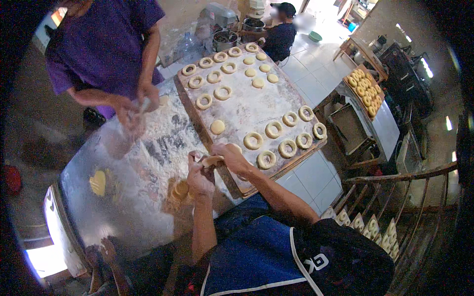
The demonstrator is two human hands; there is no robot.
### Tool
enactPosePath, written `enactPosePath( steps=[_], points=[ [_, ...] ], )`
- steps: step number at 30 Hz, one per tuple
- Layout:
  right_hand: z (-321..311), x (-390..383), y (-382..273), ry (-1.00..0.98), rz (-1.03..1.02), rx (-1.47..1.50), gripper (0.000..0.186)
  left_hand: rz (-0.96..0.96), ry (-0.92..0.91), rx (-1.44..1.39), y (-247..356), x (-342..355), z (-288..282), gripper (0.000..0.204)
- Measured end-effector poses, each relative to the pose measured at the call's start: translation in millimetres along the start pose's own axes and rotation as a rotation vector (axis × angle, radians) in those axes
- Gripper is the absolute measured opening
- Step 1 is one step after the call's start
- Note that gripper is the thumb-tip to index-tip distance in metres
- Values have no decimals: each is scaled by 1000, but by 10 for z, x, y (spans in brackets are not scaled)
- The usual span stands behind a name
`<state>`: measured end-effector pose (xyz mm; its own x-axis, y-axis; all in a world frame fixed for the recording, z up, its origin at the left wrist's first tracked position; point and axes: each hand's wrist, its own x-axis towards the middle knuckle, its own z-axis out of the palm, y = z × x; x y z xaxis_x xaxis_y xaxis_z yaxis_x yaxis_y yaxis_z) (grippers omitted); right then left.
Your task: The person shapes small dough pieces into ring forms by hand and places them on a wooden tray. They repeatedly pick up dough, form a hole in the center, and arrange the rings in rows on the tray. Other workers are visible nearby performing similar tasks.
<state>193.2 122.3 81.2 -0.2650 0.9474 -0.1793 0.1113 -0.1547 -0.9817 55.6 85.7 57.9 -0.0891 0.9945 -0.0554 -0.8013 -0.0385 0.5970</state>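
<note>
A small pale piece of raw dough (212, 160) sits between the two hands, just above the near edge of the floury wooden board (247, 106). The left hand (199, 176) holds it from the left side, with its fingers curled up around the dough. The right hand (231, 157) holds the other end, with its fingers closed down on top of it. The dough looks flat and a bit stretched, but it is too small to tell its true shape.

On the board lie many pale dough rings (253, 140) in rows, and a few round dough discs (217, 127) with no hole. The nearest rings are just beside the right hand. The board rests on a shiny metal table (98, 217) dusted with white flour (163, 138). A little stack of pale dough rounds (180, 190) lies on the table just under the left hand.

Across the table stands a person in a purple shirt (106, 42), whose hands are busy in the flour. Farther off, another tray of dough rings (365, 89) rests on a stand to the right.
</note>
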Motion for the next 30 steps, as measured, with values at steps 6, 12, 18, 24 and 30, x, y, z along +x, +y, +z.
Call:
enactPosePath(
  steps=[6,12,18,24,30],
  points=[
    [-472,36,-49,-19,-133,-464,40,252,156,987,-479,229,473,24],
    [-987,176,-45,186,-55,-251,62,-173,223,-331,-940,514,823,33],
    [-1659,185,-36,149,-245,132,60,-183,87,-377,-1528,850,895,34],
    [-2220,234,11,151,-457,44,58,-352,-311,-509,-1991,1155,1120,42],
    [-2745,255,71,137,-278,-203,56,314,-40,1150,-2156,1098,1758,45]
  ],
)
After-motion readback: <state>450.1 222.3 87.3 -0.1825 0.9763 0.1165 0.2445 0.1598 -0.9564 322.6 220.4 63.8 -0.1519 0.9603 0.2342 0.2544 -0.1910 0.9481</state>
